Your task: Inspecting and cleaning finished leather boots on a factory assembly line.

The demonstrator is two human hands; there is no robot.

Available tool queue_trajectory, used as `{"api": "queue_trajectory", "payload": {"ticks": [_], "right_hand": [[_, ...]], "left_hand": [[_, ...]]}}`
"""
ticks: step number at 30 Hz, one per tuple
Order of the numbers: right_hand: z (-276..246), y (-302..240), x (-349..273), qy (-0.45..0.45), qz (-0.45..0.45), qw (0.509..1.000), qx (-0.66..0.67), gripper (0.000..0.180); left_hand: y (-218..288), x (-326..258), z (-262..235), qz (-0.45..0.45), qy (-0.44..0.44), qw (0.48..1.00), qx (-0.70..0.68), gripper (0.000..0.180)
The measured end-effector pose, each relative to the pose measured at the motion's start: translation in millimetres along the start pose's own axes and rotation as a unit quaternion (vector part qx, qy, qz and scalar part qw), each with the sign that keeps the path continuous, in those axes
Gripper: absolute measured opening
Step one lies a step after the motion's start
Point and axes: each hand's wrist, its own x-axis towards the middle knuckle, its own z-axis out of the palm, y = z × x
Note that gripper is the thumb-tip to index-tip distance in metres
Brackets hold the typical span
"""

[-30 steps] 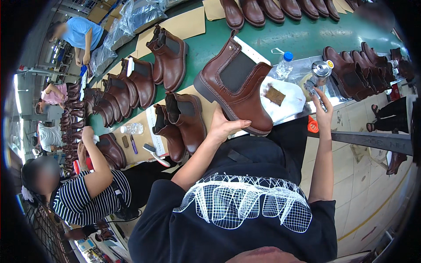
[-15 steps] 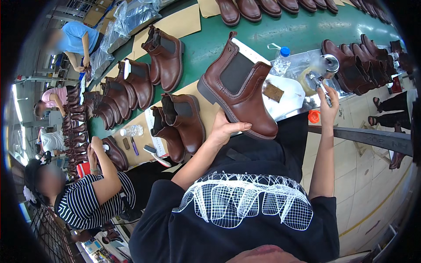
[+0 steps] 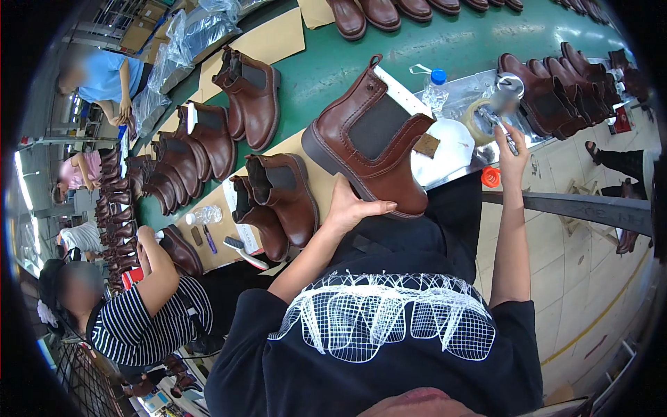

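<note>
A brown leather ankle boot (image 3: 396,163) with a dark elastic side panel and white paper in its shaft is held up by my left hand (image 3: 347,208). My left thumb presses along the boot's lower edge near the toe. Off to the right, my right hand (image 3: 513,154) grips a slim silver tool (image 3: 513,142) like a pen or small brush; its far end is blurred. That end is near a roll of tape (image 3: 476,124) and a round metal container (image 3: 511,85). Between boot and tool, a brown pad (image 3: 426,145) lies on a white sheet (image 3: 455,142).
A blue-capped bottle (image 3: 436,90) stands behind the sheet. Brown boots (image 3: 281,184) line the green table (image 3: 333,76) left, right and far. A brush (image 3: 246,254) and a clear bottle (image 3: 206,215) lie left. A metal bar (image 3: 570,208) runs at right. Co-workers sit and stand left.
The whole view has shifted slightly, so most things appear a little further left. The boot is still in my left hand, and my right hand still grips the slim tool.
</note>
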Motion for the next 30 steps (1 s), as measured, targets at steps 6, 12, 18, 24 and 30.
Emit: {"api": "queue_trajectory", "payload": {"ticks": [6,12,18,24,30], "right_hand": [[-7,7,-10,-0.012,0.035,0.999,0.025,0.027],[-6,12,-5,-0.020,0.085,0.996,-0.002,0.032],[-2,28,-10,0.038,0.021,0.994,-0.104,0.057],[-13,28,-39,0.009,0.042,0.999,-0.026,0.074],[-5,13,-75,0.129,-0.054,0.976,-0.165,0.058]], "left_hand": [[-2,-7,-2,-0.058,0.025,0.996,-0.058,0.084],[-9,-7,-11,-0.094,0.036,0.987,-0.126,0.076],[-10,-9,0,-0.094,0.050,0.981,-0.163,0.072],[-12,-15,-23,-0.125,0.022,0.983,-0.135,0.078],[-6,-19,-27,-0.097,0.064,0.986,-0.122,0.081]]}}
